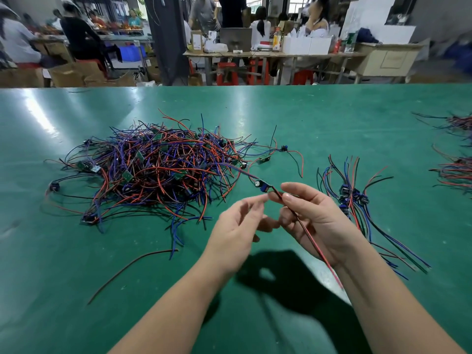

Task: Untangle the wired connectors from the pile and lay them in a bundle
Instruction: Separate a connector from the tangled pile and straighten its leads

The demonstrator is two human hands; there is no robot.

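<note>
Wires of one wired connector [263, 187] run through your right hand [315, 222], which pinches them between thumb and fingers just behind the small blue body with its round silver-topped part. That body sticks out just beyond your fingertips, lifted off the green worktop [281, 111]. Its purple and red leads on the far side stretch leftward into the pile [158, 169], where they disappear among the other wires. The red and black leads on the near side trail down across your palm and past your wrist.

Your left hand [237, 224] hovers just beside the right, fingers relaxed and lightly bent, holding nothing. Its index fingertip comes close to the held wires just below the connector body; whether it touches them cannot be told.

The pile lies to the left of both hands, a broad heap of red, blue, purple and black wires with small green boards among them. The bundle [353, 198] lies to the right of your right hand, near it but apart, with its connector bodies gathered together and its wires fanned out both ways. A loose wire [127, 270] lies alone on the worktop, left of your left forearm. Further heaps of wire [456, 172] sit at the far right edge
</note>
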